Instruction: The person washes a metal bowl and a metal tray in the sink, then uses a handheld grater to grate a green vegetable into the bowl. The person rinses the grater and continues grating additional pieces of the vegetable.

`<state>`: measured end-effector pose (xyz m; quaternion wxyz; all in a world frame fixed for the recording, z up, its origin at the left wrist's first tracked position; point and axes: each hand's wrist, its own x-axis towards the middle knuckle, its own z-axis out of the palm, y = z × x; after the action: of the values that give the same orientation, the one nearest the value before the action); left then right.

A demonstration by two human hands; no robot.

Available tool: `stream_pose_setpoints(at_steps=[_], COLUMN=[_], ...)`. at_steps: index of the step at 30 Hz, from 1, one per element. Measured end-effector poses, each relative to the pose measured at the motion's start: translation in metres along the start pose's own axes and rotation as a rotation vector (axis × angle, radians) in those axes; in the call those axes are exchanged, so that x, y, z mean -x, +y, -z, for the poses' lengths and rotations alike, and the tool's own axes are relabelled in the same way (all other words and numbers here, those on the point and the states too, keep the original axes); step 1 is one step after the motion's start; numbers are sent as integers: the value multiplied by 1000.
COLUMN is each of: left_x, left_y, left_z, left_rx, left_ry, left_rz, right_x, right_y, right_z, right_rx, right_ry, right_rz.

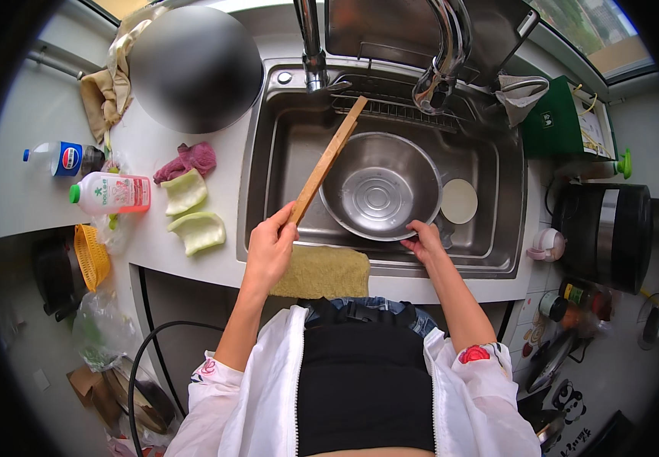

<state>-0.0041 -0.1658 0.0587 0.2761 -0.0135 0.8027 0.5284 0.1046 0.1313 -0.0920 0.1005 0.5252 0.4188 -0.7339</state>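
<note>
My left hand (272, 243) grips the near end of a narrow wooden board (329, 157), seen nearly edge-on. The board slants up and right over the sink, its far end near the faucet (315, 63). With my right hand (424, 240) I hold the near right rim of a stainless steel basin (378, 185). No food shows in the basin, which sits within the steel sink (295, 137). Right of it lies a round, whitish disc (459, 201), perhaps a plate or lid. A yellow-green towel (324, 271) hangs over the counter's front edge, below my left hand.
Two pale green melon-like pieces (185, 192) and a pink cloth (188, 161) lie left of the sink. Bottles, including one with pink liquid (115, 193), lie farther left. A blurred dark round object (195, 68) stands behind. A green bag (549, 123) stands at right.
</note>
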Motion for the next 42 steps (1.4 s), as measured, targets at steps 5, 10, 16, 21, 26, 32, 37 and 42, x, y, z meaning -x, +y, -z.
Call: stream_pose_setpoints(at_steps=[5,10,16,21,26,32,37,42], left_x=[-6,-46,-59,-30,-18,-15,-11,3], left_y=[2,-52,-25,-11,-37,-98,-105,-58], left_z=[-31,-105,-128,-76,56,131,141,110], left_rx=[43,-247,-106,-68,-389,-924,-812,-461], left_ry=[-252,-205,-391,89,900,834,823,660], left_rz=[95,1,152,-205,-254,-78,-130,-523], right_x=[-50,-83,-69,-42,-30,-10,44,98], right_y=[20,16,-1,-2,-6,-19,-46,-58], right_z=[-24,-29,-39,-33,-20,-21,-53,-88], right_rx=[39,45,144,237,281,288,308,313], right_ry=[-144,-89,-95,-77,44,115,-79,-484], right_rz=[-69,-18,-17,31,194,567,749,586])
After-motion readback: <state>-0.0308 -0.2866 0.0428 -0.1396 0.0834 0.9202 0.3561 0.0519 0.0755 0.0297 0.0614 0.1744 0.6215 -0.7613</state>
